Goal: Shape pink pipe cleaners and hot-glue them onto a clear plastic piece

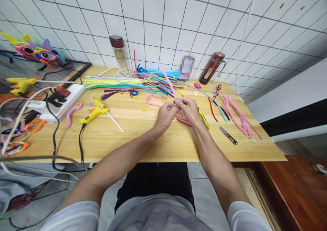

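Right hand (188,109) well inside table edge (167,158)

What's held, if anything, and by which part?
A pink pipe cleaner, pinched in the right grip just below its long free upper stretch; its lower end is unclear. Whether the left grip also holds it, I can't tell.

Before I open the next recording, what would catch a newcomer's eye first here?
Near the center, the left hand and right hand meet at a pink stem. Behind them spreads a bright heap of colored stems; a yellow glue gun lies to their left.
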Demonstrator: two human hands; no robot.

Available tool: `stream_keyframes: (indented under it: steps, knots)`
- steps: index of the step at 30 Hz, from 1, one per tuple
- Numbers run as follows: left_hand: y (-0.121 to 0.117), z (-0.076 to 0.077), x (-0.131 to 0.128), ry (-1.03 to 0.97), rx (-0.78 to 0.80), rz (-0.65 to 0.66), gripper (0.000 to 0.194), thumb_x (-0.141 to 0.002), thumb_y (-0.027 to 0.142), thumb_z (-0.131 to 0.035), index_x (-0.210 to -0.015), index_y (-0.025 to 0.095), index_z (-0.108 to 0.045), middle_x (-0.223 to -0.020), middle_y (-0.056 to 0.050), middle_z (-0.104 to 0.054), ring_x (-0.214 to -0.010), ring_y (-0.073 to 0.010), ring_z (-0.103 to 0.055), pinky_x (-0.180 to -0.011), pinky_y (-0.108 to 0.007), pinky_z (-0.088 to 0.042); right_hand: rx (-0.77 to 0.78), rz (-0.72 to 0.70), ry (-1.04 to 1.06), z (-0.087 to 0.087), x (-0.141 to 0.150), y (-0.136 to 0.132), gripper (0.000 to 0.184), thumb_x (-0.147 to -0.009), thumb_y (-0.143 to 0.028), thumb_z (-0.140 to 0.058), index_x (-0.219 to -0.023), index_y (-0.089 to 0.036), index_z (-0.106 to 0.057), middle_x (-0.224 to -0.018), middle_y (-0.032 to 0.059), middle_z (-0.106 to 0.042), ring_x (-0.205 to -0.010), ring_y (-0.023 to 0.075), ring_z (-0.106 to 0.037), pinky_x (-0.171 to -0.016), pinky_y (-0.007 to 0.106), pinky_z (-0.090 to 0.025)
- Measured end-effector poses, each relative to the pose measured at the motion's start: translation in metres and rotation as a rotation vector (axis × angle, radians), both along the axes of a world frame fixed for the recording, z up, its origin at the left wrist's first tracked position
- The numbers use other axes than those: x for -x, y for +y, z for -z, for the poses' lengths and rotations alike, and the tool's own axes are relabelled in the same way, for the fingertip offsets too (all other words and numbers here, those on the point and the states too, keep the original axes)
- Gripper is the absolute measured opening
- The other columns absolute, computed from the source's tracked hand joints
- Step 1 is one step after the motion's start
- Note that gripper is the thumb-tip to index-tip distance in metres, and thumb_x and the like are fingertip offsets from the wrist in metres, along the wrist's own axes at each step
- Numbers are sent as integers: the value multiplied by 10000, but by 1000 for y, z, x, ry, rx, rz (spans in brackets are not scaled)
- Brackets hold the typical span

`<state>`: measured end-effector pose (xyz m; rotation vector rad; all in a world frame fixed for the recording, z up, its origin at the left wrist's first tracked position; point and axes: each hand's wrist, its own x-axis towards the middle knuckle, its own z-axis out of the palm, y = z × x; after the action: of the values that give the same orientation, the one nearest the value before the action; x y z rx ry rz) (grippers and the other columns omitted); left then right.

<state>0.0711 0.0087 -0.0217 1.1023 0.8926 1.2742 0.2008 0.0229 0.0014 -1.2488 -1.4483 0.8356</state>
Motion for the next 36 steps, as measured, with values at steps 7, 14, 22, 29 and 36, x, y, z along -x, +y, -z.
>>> stream_keyframes:
  steps: [7, 14, 22, 29, 36]
  knots:
    - [-1, -2, 0, -46, 56, 18, 52, -719, 214, -570, -761, 206, -540, -630, 37, -639, -428, -67, -413, -453, -231, -285, -78, 83, 58, -4, -4, 0, 280, -847, -467, -701, -767, -199, -713, -624, -31, -554, -610, 135, -482, -606, 279, -400]
    - [0, -2, 2, 38, -67, -7, 63, -752, 236, -631, -767, 199, -582, -640, 26, -630, -557, -97, -522, -553, -230, -378, -61, 53, -42, -5, 1, -3, 320, -825, -505, -708, -741, -195, -705, -655, -7, -611, -625, 149, -512, -625, 294, -414]
    - [7, 6, 3, 116, -102, -10, 93, -757, 239, -634, -704, 181, -585, -648, 14, -676, -567, -98, -571, -587, -227, -407, -148, 61, -206, -2, 4, -7, 237, -879, -400, -676, -745, -210, -722, -671, 1, -633, -634, 157, -527, -631, 297, -404]
    - [4, 2, 3, 38, 60, 58, 85, -700, 239, -606, -678, 213, -529, -531, 56, -571, -375, -66, -356, -409, -230, -235, -204, 170, -56, -8, -3, -2, 267, -884, -449, -670, -763, -211, -684, -654, -22, -560, -633, 152, -486, -640, 296, -407]
    - [3, -8, 6, 6, -81, 26, 122, -733, 289, -658, -766, 201, -580, -635, 41, -611, -472, -63, -429, -477, -222, -312, -119, 82, -58, -8, -6, -1, 301, -841, -486, -693, -738, -203, -691, -637, -22, -562, -612, 143, -478, -622, 294, -398]
